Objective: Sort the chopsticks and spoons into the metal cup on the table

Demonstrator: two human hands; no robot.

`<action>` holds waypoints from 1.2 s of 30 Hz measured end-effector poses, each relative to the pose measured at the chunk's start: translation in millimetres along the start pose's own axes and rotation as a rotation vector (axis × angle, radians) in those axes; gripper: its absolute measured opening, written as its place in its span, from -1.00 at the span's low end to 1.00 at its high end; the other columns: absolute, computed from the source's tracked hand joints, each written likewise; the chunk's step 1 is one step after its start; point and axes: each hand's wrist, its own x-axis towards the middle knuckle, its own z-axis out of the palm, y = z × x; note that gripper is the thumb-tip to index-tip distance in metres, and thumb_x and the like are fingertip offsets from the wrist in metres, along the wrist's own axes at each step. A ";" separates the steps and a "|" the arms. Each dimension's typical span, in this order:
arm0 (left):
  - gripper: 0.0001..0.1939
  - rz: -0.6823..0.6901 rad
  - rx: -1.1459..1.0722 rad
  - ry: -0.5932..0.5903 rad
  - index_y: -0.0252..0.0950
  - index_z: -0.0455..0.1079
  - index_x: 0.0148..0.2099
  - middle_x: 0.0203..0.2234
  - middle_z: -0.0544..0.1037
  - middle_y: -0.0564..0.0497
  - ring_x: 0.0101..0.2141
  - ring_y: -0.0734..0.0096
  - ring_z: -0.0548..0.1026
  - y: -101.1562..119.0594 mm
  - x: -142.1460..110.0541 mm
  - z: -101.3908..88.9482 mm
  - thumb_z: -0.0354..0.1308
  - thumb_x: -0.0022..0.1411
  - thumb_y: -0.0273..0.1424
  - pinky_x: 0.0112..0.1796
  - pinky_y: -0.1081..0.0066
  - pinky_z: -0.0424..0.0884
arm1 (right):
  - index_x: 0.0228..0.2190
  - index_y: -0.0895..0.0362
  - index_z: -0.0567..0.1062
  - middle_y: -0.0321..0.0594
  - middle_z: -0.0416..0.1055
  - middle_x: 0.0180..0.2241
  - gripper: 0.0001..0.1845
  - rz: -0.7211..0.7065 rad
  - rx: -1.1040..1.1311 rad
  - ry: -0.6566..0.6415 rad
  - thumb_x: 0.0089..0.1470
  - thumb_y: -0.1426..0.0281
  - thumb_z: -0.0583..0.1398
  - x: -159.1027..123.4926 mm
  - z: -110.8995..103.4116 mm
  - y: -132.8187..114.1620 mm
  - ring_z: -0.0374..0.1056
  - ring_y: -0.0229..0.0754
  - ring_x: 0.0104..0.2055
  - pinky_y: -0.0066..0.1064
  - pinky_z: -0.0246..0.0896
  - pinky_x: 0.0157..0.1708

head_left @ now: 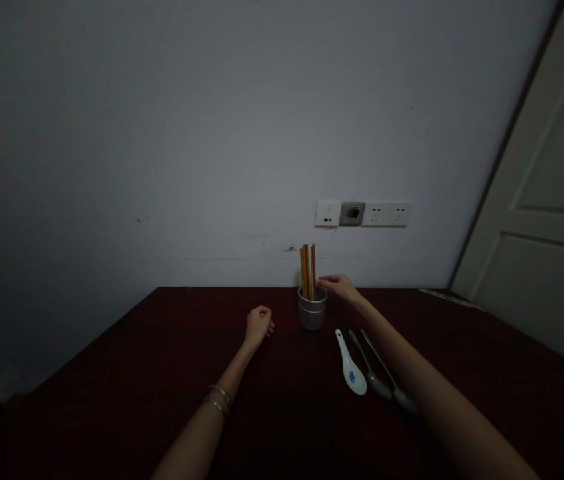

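Note:
A grey metal cup [311,315] stands upright on the dark red table, holding several wooden chopsticks [305,272] that lean slightly apart. Just right of the chopsticks, over the cup's rim, is my right hand [338,285]; its fingers stretch out to the left and nothing shows in them. Whether the fingertips touch the cup or chopsticks is too small to tell. To the left of the cup my left hand [259,324] rests on its side on the table, fingers loosely curled, with nothing seen in it. A white spoon with a blue mark [351,370] lies in front of the cup.
Two metal spoons [378,385] lie beside the white spoon, partly under my right forearm. The table [162,347] meets a pale wall with sockets [386,214] on it. A panelled door [547,220] stands on the right.

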 end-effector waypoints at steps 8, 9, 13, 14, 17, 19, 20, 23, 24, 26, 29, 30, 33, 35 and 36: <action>-0.90 0.012 0.022 -0.005 -0.36 0.27 -0.38 -0.78 0.32 0.15 -0.78 0.61 0.29 -5.1 5.4 0.7 -0.05 0.12 -0.47 -0.75 0.66 0.14 | -0.39 0.23 0.52 -0.08 0.51 -0.39 -0.68 0.124 -0.058 0.156 -0.25 0.30 0.29 -41.5 -67.0 41.8 0.41 -0.22 -0.44 -0.55 0.17 -0.60; -0.90 0.018 0.020 -0.004 -0.36 0.27 -0.38 -0.78 0.33 0.15 -0.78 0.61 0.29 -5.8 5.7 0.7 -0.05 0.11 -0.47 -0.75 0.66 0.14 | -0.39 0.23 0.52 -0.08 0.51 -0.39 -0.69 0.137 -0.050 0.183 -0.24 0.30 0.28 -47.6 -74.9 49.4 0.41 -0.22 -0.45 -0.55 0.18 -0.60; -0.91 0.036 0.017 -0.008 -0.36 0.26 -0.38 -0.78 0.34 0.14 -0.78 0.60 0.29 -6.9 6.0 0.2 -0.04 0.10 -0.47 -0.74 0.65 0.15 | -0.44 0.22 0.50 -0.10 0.50 -0.47 -0.78 0.162 0.036 0.278 -0.20 0.33 0.24 -70.0 -98.5 80.7 0.39 -0.23 -0.50 -0.51 0.22 -0.59; -0.91 0.039 0.019 -0.011 -0.36 0.27 -0.38 -0.78 0.34 0.14 -0.78 0.60 0.29 -6.7 5.9 0.1 -0.04 0.10 -0.47 -0.74 0.65 0.15 | -0.47 0.22 0.50 -0.10 0.50 -0.49 -0.81 0.157 0.058 0.307 -0.20 0.35 0.24 -74.5 -102.0 87.7 0.40 -0.22 -0.50 -0.49 0.25 -0.57; -0.91 0.044 0.035 -0.018 -0.36 0.27 -0.38 -0.77 0.34 0.14 -0.77 0.59 0.30 -4.9 4.8 -0.3 -0.04 0.10 -0.47 -0.74 0.64 0.16 | -0.52 0.21 0.49 -0.11 0.49 -0.53 -0.86 0.093 0.064 0.389 -0.20 0.37 0.21 -84.6 -106.6 103.2 0.41 -0.19 -0.47 -0.44 0.31 -0.47; -0.91 0.046 0.043 -0.022 -0.36 0.27 -0.38 -0.77 0.34 0.14 -0.77 0.59 0.30 -3.0 3.1 -0.3 -0.05 0.10 -0.48 -0.74 0.64 0.16 | -0.49 0.20 0.50 -0.11 0.50 -0.51 -0.82 0.037 -0.016 0.404 -0.19 0.34 0.20 -88.6 -106.1 107.8 0.42 -0.16 -0.44 -0.41 0.31 -0.44; -0.91 0.047 0.044 -0.023 -0.36 0.27 -0.38 -0.77 0.34 0.14 -0.76 0.59 0.31 -2.0 2.1 -0.3 -0.06 0.10 -0.49 -0.74 0.64 0.16 | -0.47 0.20 0.50 -0.12 0.50 -0.50 -0.79 0.013 -0.074 0.397 -0.18 0.32 0.19 -90.2 -105.3 108.5 0.42 -0.15 -0.43 -0.40 0.31 -0.42; -0.90 0.047 0.052 -0.024 -0.36 0.27 -0.37 -0.77 0.34 0.14 -0.75 0.58 0.31 1.1 -1.1 -0.2 -0.07 0.08 -0.51 -0.73 0.63 0.17 | -0.41 0.19 0.51 -0.14 0.50 -0.48 -0.74 -0.027 -0.235 0.377 -0.14 0.29 0.15 -93.9 -102.6 106.5 0.42 -0.13 -0.39 -0.38 0.28 -0.38; -0.89 0.048 0.059 -0.023 -0.36 0.27 -0.37 -0.77 0.34 0.14 -0.75 0.58 0.31 2.0 -1.9 -0.1 -0.07 0.08 -0.51 -0.73 0.63 0.17 | -0.40 0.19 0.51 -0.14 0.50 -0.47 -0.73 -0.036 -0.265 0.376 -0.13 0.30 0.13 -95.1 -101.9 105.3 0.42 -0.14 -0.39 -0.39 0.27 -0.37; -0.89 0.048 0.072 -0.022 -0.36 0.27 -0.38 -0.77 0.34 0.14 -0.75 0.57 0.31 3.6 -3.0 0.0 -0.07 0.07 -0.51 -0.73 0.62 0.18 | -0.39 0.20 0.51 -0.15 0.50 -0.46 -0.72 -0.050 -0.299 0.371 -0.12 0.31 0.11 -97.1 -101.0 103.0 0.42 -0.14 -0.39 -0.39 0.25 -0.36; -0.90 0.035 0.083 -0.014 -0.35 0.28 -0.39 -0.77 0.34 0.14 -0.75 0.57 0.31 5.2 -3.2 0.4 -0.06 0.07 -0.49 -0.73 0.62 0.17 | -0.39 0.19 0.51 -0.16 0.50 -0.47 -0.71 -0.071 -0.318 0.365 -0.12 0.31 0.10 -99.2 -100.2 101.2 0.41 -0.14 -0.39 -0.40 0.25 -0.36; -0.90 0.032 0.083 -0.013 -0.35 0.28 -0.39 -0.77 0.34 0.14 -0.75 0.58 0.31 5.4 -2.9 0.6 -0.06 0.07 -0.48 -0.73 0.62 0.17 | -0.40 0.19 0.52 -0.16 0.50 -0.47 -0.71 -0.078 -0.320 0.366 -0.12 0.31 0.09 -99.6 -100.1 100.8 0.41 -0.14 -0.39 -0.39 0.25 -0.35; -0.89 0.039 0.079 -0.024 -0.36 0.28 -0.37 -0.76 0.35 0.14 -0.76 0.57 0.31 4.4 -1.2 0.7 -0.05 0.06 -0.46 -0.73 0.61 0.17 | -0.40 0.19 0.52 -0.15 0.51 -0.46 -0.71 -0.104 -0.338 0.377 -0.13 0.31 0.10 -100.1 -99.8 99.9 0.42 -0.13 -0.36 -0.38 0.24 -0.30; -0.88 0.043 0.068 -0.032 -0.37 0.28 -0.35 -0.75 0.36 0.13 -0.76 0.56 0.31 2.7 0.4 0.4 -0.05 0.05 -0.45 -0.73 0.60 0.17 | -0.41 0.20 0.52 -0.15 0.51 -0.45 -0.71 -0.112 -0.349 0.376 -0.13 0.31 0.10 -100.0 -99.8 99.7 0.42 -0.12 -0.34 -0.38 0.23 -0.29; -0.87 0.043 0.060 -0.034 -0.37 0.28 -0.34 -0.74 0.36 0.13 -0.76 0.56 0.31 1.9 1.2 0.1 -0.06 0.05 -0.45 -0.73 0.60 0.17 | -0.41 0.20 0.53 -0.14 0.51 -0.44 -0.71 -0.112 -0.349 0.374 -0.13 0.31 0.10 -99.9 -99.9 99.8 0.42 -0.12 -0.34 -0.38 0.23 -0.29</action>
